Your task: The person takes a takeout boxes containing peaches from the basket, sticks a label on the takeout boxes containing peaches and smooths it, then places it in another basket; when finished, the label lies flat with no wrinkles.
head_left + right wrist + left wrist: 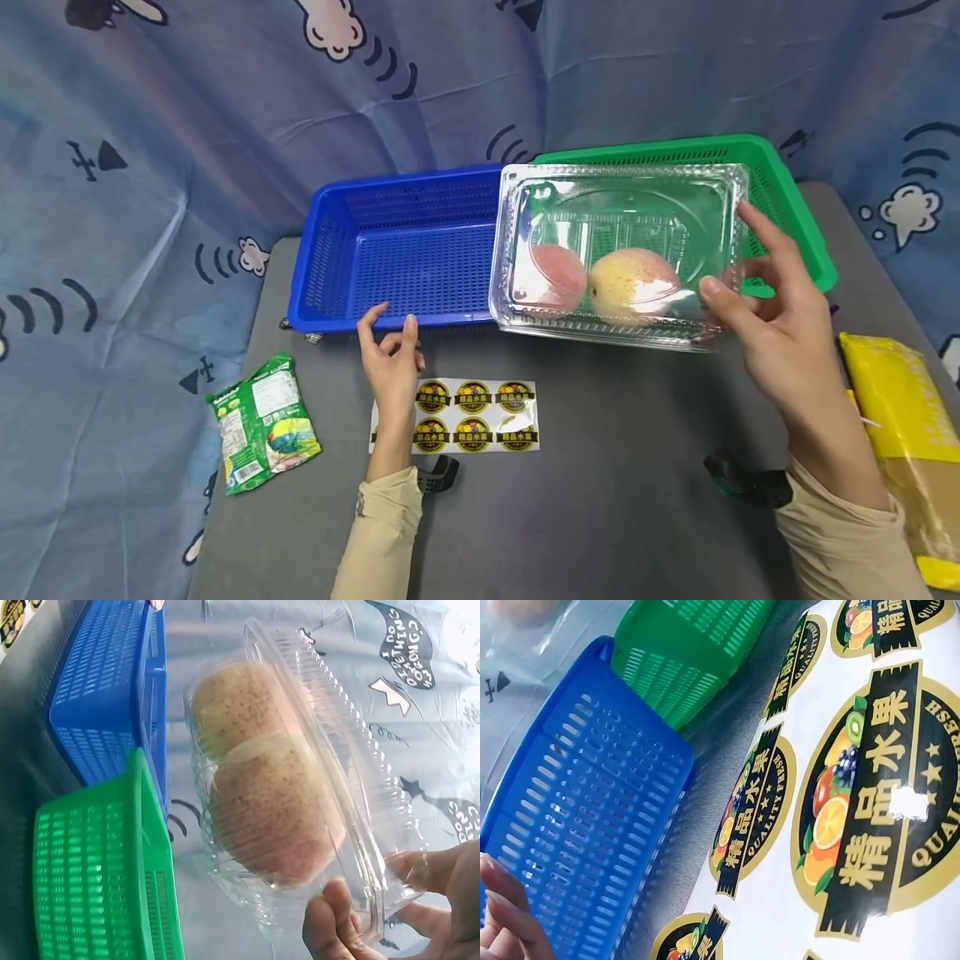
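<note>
A clear plastic clamshell box [611, 200] hangs in the air over the two baskets, tilted toward me. Two yellow-and-pink peaches, a nearer one [277, 810] and a farther one [240, 705], lie inside it. My right hand [787, 321] grips the box by its right edge, thumb on one side and fingers on the other. Near the front rim of the blue basket [427, 321] hovers my left hand [393, 367], fingers loosely bent and holding nothing. Partly under that hand lies a sheet of round fruit stickers [487, 417], seen close up in the left wrist view.
A green basket [798, 217] stands right of the blue one, partly behind the box. On the left of the grey table [600, 517] lies a green packet [266, 425]. A yellow packet [900, 417] is at the right edge. Patterned blue cloth [450, 75] hangs behind.
</note>
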